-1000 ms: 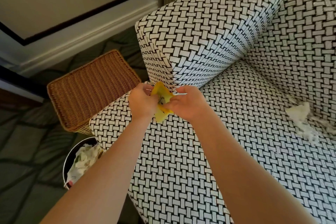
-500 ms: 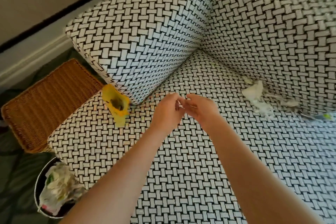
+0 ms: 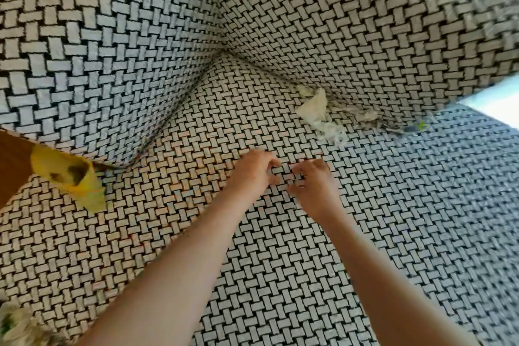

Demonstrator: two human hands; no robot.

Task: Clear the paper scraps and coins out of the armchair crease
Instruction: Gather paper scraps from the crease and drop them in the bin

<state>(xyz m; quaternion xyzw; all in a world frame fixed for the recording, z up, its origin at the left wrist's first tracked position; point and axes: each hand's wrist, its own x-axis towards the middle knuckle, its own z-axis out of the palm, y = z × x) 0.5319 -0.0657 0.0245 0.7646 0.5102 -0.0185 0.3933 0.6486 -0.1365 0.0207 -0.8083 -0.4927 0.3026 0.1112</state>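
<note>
Far left: a yellow paper, folded into a rough cup, lies on the front corner of the seat, just below the front of the armrest. There are dark patches inside it; I cannot tell if they are coins. At the bottom left corner is a bit of crumpled paper, off the chair.

Centre: the left hand and right hand hover close together over the middle of the seat, near each other but not touching. Both have the fingers loosely curled, with nothing visible between them. The view is slightly blurred, so a very small item could be missed.

Right of centre: the white paper scraps sit in the back crease, where the seat meets the backrest. The largest piece is partly out on the seat, and smaller shreds trail right along the seam. Further right is a small dark item with a green fleck, too small to identify.

Handling, judged: the scraps look thin, soft and very light — likely to tear if pulled by a corner. Best to take the big piece by its crumpled bulk on the seat side and pick the shreds out one at a time. Any coins would be hard, flat and apt to slip deeper — spread the crease first, then pinch them by the edge.
</note>
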